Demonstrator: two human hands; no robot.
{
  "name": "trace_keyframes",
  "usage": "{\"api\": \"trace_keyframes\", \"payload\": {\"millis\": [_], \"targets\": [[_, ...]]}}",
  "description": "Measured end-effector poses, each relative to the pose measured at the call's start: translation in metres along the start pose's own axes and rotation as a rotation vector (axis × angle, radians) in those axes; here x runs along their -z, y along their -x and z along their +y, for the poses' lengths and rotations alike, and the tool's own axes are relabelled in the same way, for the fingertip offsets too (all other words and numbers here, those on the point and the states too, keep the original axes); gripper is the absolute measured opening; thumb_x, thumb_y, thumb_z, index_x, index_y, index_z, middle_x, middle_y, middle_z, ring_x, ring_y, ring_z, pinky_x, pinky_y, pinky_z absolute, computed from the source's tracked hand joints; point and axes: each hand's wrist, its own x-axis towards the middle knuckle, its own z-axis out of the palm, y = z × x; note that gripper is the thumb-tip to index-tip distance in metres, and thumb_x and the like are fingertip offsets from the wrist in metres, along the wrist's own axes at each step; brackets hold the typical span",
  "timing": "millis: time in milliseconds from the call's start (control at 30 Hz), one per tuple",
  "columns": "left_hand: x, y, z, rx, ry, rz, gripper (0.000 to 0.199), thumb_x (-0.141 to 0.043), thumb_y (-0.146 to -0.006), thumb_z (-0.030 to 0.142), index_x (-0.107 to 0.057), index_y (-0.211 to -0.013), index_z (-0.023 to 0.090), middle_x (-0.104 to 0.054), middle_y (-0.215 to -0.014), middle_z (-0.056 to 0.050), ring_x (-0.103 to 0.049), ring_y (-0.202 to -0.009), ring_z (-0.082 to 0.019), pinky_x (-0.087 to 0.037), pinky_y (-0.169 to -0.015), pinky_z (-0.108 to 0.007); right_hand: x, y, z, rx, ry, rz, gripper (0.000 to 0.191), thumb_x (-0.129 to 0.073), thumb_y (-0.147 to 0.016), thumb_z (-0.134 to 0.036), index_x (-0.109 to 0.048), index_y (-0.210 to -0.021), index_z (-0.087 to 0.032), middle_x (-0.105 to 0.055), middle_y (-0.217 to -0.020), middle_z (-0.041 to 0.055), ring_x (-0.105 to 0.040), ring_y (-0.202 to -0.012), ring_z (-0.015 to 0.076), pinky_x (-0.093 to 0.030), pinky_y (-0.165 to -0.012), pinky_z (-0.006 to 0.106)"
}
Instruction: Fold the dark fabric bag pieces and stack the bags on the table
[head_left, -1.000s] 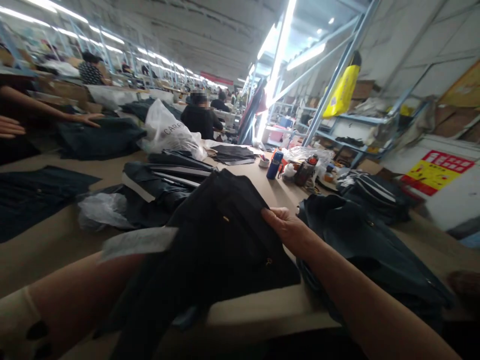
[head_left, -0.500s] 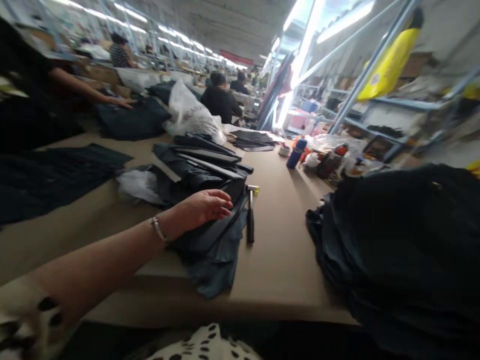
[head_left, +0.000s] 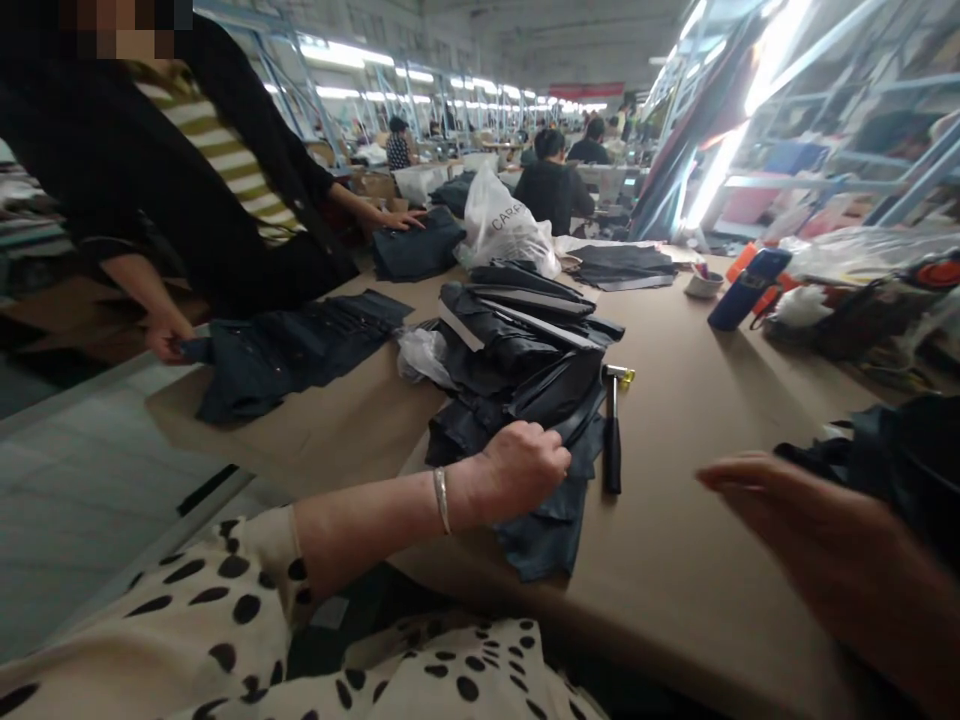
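While the left hand (head_left: 525, 465) curls its fingers closed over the near part of the pile (head_left: 517, 370), I cannot tell whether they pinch it. The pile lies on the table (head_left: 675, 440), beneath and beyond those fingers, dark, rumpled and layered, with pale strips. The blurred right hand (head_left: 810, 520), empty, extends its fingers close together, beyond the hammer (head_left: 613, 430).

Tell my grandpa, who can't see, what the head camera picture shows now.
A left hand curls at dark cloth on a brown table, beside a hammer; the blurry right hand is nearby. To the left, a co-worker touches more cloth.
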Motion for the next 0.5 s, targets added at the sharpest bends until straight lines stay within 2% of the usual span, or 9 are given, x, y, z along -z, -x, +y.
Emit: {"api": "trace_keyframes", "payload": {"millis": [100, 167, 233, 300, 367, 500], "targets": [[-0.014, -0.007, 0.015, 0.148, -0.023, -0.097, 0.016, -0.044, -0.081, 0.011, -0.058, -0.085, 0.007, -0.059, -0.081, -0.016, -0.059, -0.075, -0.031, -0.046, -0.061, -0.04, -0.055, -0.005, -0.009, -0.126, -0.275, -0.251, 0.029, -0.049, -0.085, -0.043, -0.067, -0.085, -0.021, -0.066, -0.076, 0.0023, -0.06, -0.07, 0.0156, -0.047, -0.064, 0.027], [-0.023, -0.012, 0.013, 0.256, -0.005, -0.13, 0.022, -0.039, -0.081, 0.007, -0.059, -0.09, 0.003, -0.059, -0.085, -0.021, -0.06, -0.079, -0.033, -0.047, -0.06, -0.041, -0.094, -0.012, -0.002, -0.235, -0.445, -0.288, 0.032, -0.052, -0.082, -0.045, -0.067, -0.084, -0.017, -0.064, -0.074, 0.0036, -0.059, -0.07, 0.0159, -0.047, -0.065, 0.027], [-0.028, -0.016, 0.005, 0.288, 0.038, -0.143, 0.024, -0.038, -0.081, 0.006, -0.06, -0.089, 0.002, -0.06, -0.086, -0.022, -0.062, -0.078, -0.033, -0.048, -0.058, -0.039, -0.122, -0.016, 0.01, -0.358, -0.607, -0.265, 0.039, -0.057, -0.077, -0.051, -0.066, -0.088, -0.015, -0.064, -0.077, 0.0051, -0.058, -0.073, 0.0168, -0.047, -0.067, 0.028], [-0.029, -0.019, -0.006, 0.295, 0.099, -0.15, 0.023, -0.039, -0.079, 0.007, -0.061, -0.087, 0.004, -0.062, -0.082, -0.02, -0.063, -0.074, -0.03, -0.048, -0.057, -0.036, -0.137, -0.017, 0.02, -0.516, -0.798, -0.229, 0.049, -0.062, -0.071, -0.055, -0.062, -0.096, -0.014, -0.064, -0.083, 0.0063, -0.059, -0.076, 0.0173, -0.049, -0.07, 0.029], [-0.024, -0.021, -0.016, 0.313, 0.179, -0.145, 0.021, -0.041, -0.078, 0.007, -0.061, -0.082, 0.007, -0.064, -0.075, -0.015, -0.064, -0.069, -0.026, -0.047, -0.058, -0.032, -0.142, -0.016, 0.025, -0.657, -0.968, -0.168, 0.059, -0.066, -0.066, -0.058, -0.058, -0.104, -0.014, -0.063, -0.091, 0.0071, -0.06, -0.079, 0.0173, -0.05, -0.073, 0.03], [0.0, -0.022, -0.025, 0.338, 0.373, -0.077, 0.022, -0.04, -0.078, 0.008, -0.061, -0.083, 0.012, -0.065, -0.075, -0.005, -0.061, -0.069, -0.014, -0.045, -0.062, -0.021, -0.141, -0.019, 0.023, -0.761, -1.163, 0.029, 0.069, -0.069, -0.066, -0.059, -0.046, -0.118, -0.021, -0.057, -0.108, 0.0068, -0.061, -0.087, 0.0177, -0.052, -0.075, 0.029]]}}
